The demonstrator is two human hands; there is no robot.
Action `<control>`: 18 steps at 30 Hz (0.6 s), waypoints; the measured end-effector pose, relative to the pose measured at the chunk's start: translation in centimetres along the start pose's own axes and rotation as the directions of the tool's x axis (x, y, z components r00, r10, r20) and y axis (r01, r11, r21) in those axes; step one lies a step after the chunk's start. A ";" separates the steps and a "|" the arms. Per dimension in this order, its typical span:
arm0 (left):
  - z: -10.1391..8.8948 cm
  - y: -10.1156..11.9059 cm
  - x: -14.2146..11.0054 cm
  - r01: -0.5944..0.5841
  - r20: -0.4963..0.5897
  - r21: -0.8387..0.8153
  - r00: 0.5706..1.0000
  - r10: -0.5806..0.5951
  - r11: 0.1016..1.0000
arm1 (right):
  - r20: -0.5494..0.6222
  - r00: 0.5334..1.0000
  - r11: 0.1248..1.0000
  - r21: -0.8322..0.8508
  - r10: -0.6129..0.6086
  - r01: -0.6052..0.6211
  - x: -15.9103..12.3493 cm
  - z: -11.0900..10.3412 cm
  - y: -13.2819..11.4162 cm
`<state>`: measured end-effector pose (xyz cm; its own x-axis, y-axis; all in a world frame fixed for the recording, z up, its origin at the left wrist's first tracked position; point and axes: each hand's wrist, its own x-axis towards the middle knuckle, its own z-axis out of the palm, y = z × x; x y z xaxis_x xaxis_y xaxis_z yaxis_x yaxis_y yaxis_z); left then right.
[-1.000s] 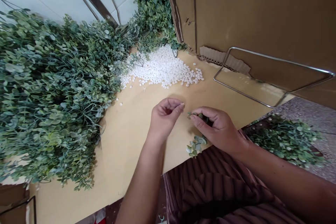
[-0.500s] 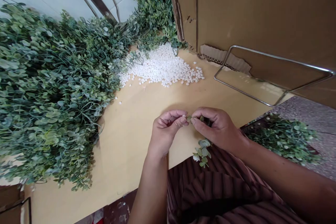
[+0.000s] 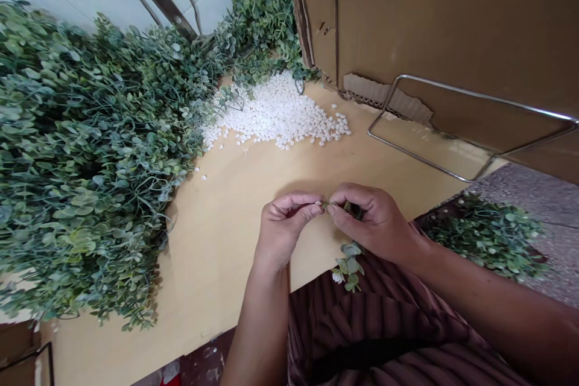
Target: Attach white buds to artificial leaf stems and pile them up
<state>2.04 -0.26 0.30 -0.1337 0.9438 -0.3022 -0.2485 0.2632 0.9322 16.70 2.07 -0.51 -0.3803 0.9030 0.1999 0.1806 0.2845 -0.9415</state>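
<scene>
My left hand [image 3: 284,226] is closed in a pinch, thumb against forefinger, on a small white flower [image 3: 319,202] that is mostly covered by the fingertips. My right hand [image 3: 373,217] pinches a thin leafy stem tip close beside it, and the two hands' fingertips nearly meet. From under the right hand hangs the rest of the artificial greenery sprig [image 3: 350,262], with round green leaves and a white flower [image 3: 337,277] near its lower end. Beyond the hands lies a heap of small white flower pieces [image 3: 289,114] on the tan tabletop [image 3: 217,235].
A big mass of artificial greenery [image 3: 90,163] covers the left side. At the right are a bent metal wire frame [image 3: 425,164] and a large cardboard box [image 3: 443,24]. More greenery [image 3: 488,235] lies low at the right, beside my arm.
Fingertips have shifted slightly, and less of the stem tip shows between them. Both hands keep their pinch in nearly the same place. The camera view has moved a little.
</scene>
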 end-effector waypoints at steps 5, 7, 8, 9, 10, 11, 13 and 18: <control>-0.1 0.0 0.1 -0.005 -0.002 -0.018 1.000 0.005 1.000 | 0.010 0.999 0.999 0.009 -0.047 0.047 -0.1 0.0 0.1; -0.2 0.0 0.1 0.000 0.002 -0.018 1.000 0.000 1.000 | 0.003 0.998 0.998 0.008 -0.067 0.067 -0.1 0.0 0.1; -0.2 0.0 0.1 0.003 0.005 -0.015 1.000 -0.003 1.000 | -0.001 0.997 0.997 0.007 -0.075 0.075 -0.1 0.1 0.2; -0.2 0.0 0.1 0.005 0.006 -0.012 1.000 -0.005 1.000 | -0.006 0.997 0.997 0.007 -0.083 0.083 -0.1 0.1 0.2; -0.2 0.0 0.1 0.006 0.006 -0.010 1.000 -0.006 1.000 | -0.011 0.996 0.996 0.007 -0.091 0.091 -0.1 0.1 0.3; -0.2 0.0 0.1 0.007 0.005 -0.009 1.000 -0.006 1.000 | -0.016 0.995 0.995 0.009 -0.096 0.097 -0.1 0.1 0.3; -0.2 -0.1 0.1 0.009 0.003 -0.010 1.000 -0.009 1.000 | -0.024 0.994 0.995 0.011 -0.102 0.102 -0.1 0.2 0.4; -0.3 0.0 0.1 0.010 -0.006 0.000 1.000 -0.010 1.000 | -0.025 0.994 0.995 0.008 -0.104 0.104 -0.1 0.2 0.4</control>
<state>1.81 -0.25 0.19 -0.1368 0.9400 -0.3126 -0.2500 0.2726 0.9291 16.67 2.02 -0.95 -0.3738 0.8765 0.3033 0.1328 0.3742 -0.9178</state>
